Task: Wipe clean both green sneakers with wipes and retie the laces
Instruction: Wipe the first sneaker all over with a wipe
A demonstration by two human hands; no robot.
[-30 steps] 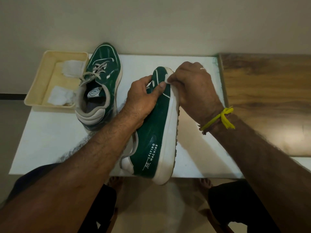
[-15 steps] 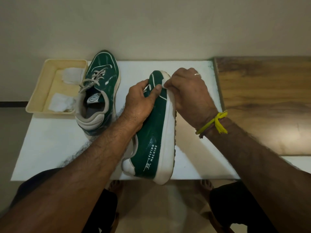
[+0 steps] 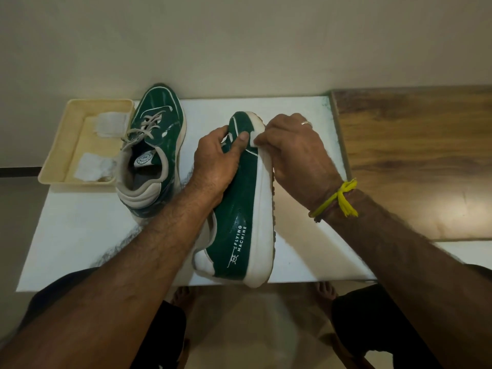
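Wiping step, first shoe. Left hand (image 3: 217,158) grips the held sneaker (image 3: 239,209) by its upper, tipped on its side above the desk's (image 3: 80,235) near edge. Right hand (image 3: 290,153) pinches a wipe (image 3: 253,139) against the white sole rim near the toe. Long axis runs near edge to far edge, toe pointing far, heel overhanging near edge. Second sneaker (image 3: 157,145) stands upright toward the far-left corner, toe far, beside the tray (image 3: 53,166). Next, probably: run wipe along the rim toward the heel, left hand steadying.
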